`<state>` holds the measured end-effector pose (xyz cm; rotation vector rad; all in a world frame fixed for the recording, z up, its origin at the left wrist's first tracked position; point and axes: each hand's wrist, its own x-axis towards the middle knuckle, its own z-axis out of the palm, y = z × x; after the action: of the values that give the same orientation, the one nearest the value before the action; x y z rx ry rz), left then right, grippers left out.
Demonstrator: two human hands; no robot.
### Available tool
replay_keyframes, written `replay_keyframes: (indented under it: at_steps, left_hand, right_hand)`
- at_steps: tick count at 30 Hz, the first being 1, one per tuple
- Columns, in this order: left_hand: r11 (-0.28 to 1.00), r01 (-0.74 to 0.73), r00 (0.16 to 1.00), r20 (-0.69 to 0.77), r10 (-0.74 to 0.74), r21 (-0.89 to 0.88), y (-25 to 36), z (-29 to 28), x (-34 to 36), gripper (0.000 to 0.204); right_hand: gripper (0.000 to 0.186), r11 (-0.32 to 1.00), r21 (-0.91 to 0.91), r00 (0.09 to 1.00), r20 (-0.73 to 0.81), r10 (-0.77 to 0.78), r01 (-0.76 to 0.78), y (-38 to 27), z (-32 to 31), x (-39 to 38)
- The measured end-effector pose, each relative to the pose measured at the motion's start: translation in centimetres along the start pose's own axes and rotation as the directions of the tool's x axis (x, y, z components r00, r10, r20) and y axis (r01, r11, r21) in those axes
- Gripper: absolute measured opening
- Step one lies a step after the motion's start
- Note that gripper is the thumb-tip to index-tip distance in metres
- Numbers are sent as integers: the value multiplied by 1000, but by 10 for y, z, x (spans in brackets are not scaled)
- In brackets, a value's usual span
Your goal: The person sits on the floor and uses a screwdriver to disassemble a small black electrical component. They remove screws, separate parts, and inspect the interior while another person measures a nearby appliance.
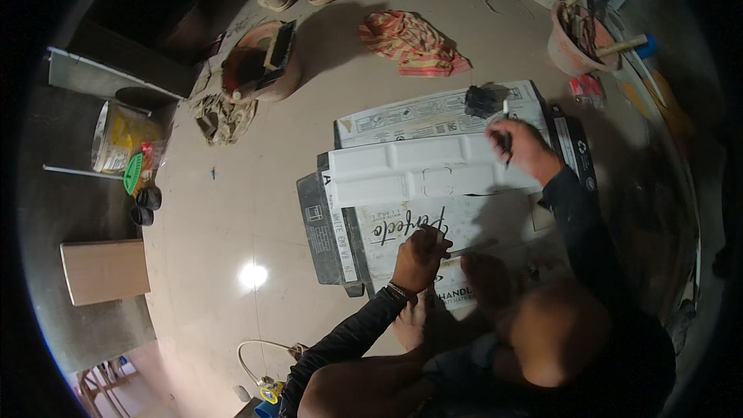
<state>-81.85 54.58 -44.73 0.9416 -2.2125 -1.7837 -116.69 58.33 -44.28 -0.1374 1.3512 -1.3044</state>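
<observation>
Plainly, the likeliest trouble was a crooked or smeared mark: the person crouched on the floor (232, 209) over a white panel (422, 170) that lay across flattened cardboard boxes (364, 240), not on anything rigid, and cardboard gives under pressure. If the panel slid or rocked on that springy stack while the pen moved, the line would wander, I judged. The right hand (526, 151) was at the panel's far right end, its fingers (503, 138) curled closed around a slim dark pen (507, 133) whose pale top stuck up above the knuckles; whether the tip touched the panel could not be made out. The left hand (419, 257) was nearer the body, pressed down on the printed cardboard just below the panel, fingers bent and bunched; something small may have been pinched there, but the view was too dim to tell. Since that hand bore on the cardboard and not on the panel itself, it seemed to steady the work only weakly. A small dark crumpled thing (481, 99) lay on the boxes just beyond the pen, and a striped cloth (412, 42) lay farther off on the floor.
</observation>
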Motion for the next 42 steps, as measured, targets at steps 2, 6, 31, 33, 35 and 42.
replay_keyframes:
  at_steps: [2,6,31,33,35,42]
  left_hand:
    - [997,-74,992,-110,70,-31,-1,-8,4,17]
    - [995,-79,981,-183,67,-59,6,-21,13,16]
    - [932,-36,997,-82,6,-362,22,-22,10,18]
    - [935,-42,997,-71,18,-353,21,-22,11,19]
    - [935,-23,998,-55,4,-353,19,-22,12,21]
    - [903,66,998,21,-63,-425,17,-9,5,23]
  right_hand:
    - [20,970,225,958,285,28,-95,11,47,-12]
    - [32,933,346,878,471,-84,-97,18,120,-32]
    - [58,933,354,910,405,-86,-70,45,145,-48]
    - [57,933,346,896,440,-64,-103,48,144,-47]
    - [57,950,306,901,427,-74,-67,55,145,-45]
    - [53,837,-385,921,203,-334,388,82,121,-45]
